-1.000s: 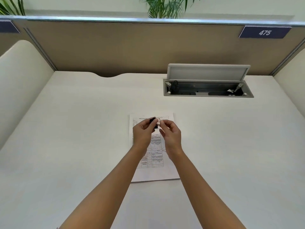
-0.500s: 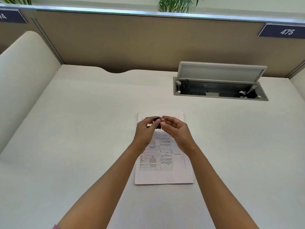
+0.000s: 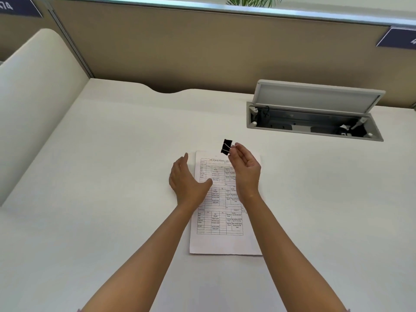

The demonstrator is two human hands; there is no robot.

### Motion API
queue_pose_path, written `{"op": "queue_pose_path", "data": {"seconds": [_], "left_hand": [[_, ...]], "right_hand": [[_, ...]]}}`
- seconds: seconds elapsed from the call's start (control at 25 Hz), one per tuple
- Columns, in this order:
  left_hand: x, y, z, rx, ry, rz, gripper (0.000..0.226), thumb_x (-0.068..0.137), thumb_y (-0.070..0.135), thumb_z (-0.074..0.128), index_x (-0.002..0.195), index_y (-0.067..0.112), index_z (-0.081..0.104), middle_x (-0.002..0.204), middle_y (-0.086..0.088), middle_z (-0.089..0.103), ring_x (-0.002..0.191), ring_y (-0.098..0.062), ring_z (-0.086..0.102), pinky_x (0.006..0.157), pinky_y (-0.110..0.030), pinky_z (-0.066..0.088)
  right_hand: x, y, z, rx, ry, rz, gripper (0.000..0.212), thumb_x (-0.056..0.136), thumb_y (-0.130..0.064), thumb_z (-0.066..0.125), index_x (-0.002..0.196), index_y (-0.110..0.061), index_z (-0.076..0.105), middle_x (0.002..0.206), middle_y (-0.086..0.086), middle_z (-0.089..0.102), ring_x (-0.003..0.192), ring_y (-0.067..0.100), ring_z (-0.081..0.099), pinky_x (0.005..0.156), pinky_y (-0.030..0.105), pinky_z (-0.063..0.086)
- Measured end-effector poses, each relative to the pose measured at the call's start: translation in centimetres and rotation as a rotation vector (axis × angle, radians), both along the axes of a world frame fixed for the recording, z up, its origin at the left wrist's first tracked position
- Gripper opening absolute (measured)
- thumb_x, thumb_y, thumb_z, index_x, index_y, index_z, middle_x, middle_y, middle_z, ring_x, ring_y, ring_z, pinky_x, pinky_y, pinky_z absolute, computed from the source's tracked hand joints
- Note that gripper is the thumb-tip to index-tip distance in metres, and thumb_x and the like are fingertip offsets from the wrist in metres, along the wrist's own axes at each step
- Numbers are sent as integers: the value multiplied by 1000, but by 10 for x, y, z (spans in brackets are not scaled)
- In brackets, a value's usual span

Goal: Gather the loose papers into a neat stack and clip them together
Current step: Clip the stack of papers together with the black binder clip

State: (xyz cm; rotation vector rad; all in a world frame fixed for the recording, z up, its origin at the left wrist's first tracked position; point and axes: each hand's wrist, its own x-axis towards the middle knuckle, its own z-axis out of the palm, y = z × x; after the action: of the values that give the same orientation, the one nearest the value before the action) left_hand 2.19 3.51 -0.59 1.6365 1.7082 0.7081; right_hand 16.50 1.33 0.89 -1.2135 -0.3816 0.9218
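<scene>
desk (image 3: 101,176) white | cable box (image 3: 315,122) lid up | partition (image 3: 202,48) tan | plant (image 3: 254,1) behind

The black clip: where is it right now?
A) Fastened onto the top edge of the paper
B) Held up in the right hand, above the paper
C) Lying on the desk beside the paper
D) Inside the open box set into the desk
B: the right hand pinches the clip by its wire handles above the top edge of the paper, while the left hand is open and empty.

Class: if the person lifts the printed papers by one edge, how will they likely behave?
The papers look thin and lie flat on the desk, so they would probably droop. No clip holds them yet, so sheets may slide apart.
</scene>
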Motion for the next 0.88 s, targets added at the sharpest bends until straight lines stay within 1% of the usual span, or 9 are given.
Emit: {"op": "queue_pose_path", "data": {"seconds": [0.08, 0.16, 0.36, 0.48, 0.56, 0.68, 0.76, 0.88], "left_hand": [[1, 0, -2, -30, 26, 9, 107, 67, 32, 86, 155, 24, 25, 157, 3, 30, 150, -18, 21, 123, -48, 6], [0, 0, -6, -59, 50, 20, 109, 66, 31, 86, 155, 26, 22, 157, 4, 27, 150, -16, 18, 123, -50, 0], [-3, 0, -14, -96, 69, 25, 109, 65, 30, 85, 154, 27, 23, 156, 6, 27, 150, -14, 17, 122, -52, 0], [-3, 1, -16, -115, 69, 34, 105, 65, 31, 85, 153, 25, 28, 156, 5, 28, 150, -15, 17, 122, -49, -2], [-3, 3, -18, -140, 88, 29, 98, 66, 31, 84, 150, 24, 35, 155, 4, 28, 150, -17, 16, 123, -49, -3], [2, 4, -14, -174, 153, 5, 80, 70, 33, 80, 142, 25, 46, 152, 1, 28, 149, -19, 16, 123, -49, 0], [7, 5, -9, -176, 213, -28, 75, 74, 35, 76, 142, 25, 47, 147, 0, 30, 144, -21, 20, 120, -47, 7], [12, 5, -5, -172, 296, -63, 73, 78, 39, 72, 144, 23, 45, 139, -3, 35, 134, -25, 29, 112, -42, 20]], "right_hand": [[-7, 7, -4, -4, -52, -82, 34, 91, -14, 71, 125, -11, 66, 113, 2, 73, 110, 12, 68, 94, 23, 53], [-13, 12, -11, -16, -122, -97, 33, 91, -16, 71, 124, -14, 65, 112, -2, 72, 108, 8, 68, 94, 21, 53], [-16, 12, -34, -90, -203, -72, 34, 90, -17, 73, 123, -16, 66, 109, -4, 73, 103, 1, 69, 89, 17, 53], [-15, 10, -42, -110, -221, -79, 36, 89, -17, 73, 124, -13, 66, 109, -4, 73, 102, 1, 69, 89, 17, 54], [-14, 11, -43, -112, -214, -101, 35, 89, -16, 73, 123, -11, 66, 107, -5, 73, 100, 0, 70, 88, 16, 54], [-12, 11, -45, -108, -200, -127, 32, 90, -14, 73, 122, -12, 67, 106, -4, 73, 99, 1, 70, 86, 16, 53], [-11, 11, -46, -109, -200, -126, 33, 90, -14, 72, 122, -10, 66, 107, -1, 73, 99, 2, 70, 86, 16, 53], [-10, 11, -47, -111, -184, -106, 35, 90, -13, 72, 124, -7, 66, 108, 1, 73, 100, 3, 70, 89, 18, 54]]}}
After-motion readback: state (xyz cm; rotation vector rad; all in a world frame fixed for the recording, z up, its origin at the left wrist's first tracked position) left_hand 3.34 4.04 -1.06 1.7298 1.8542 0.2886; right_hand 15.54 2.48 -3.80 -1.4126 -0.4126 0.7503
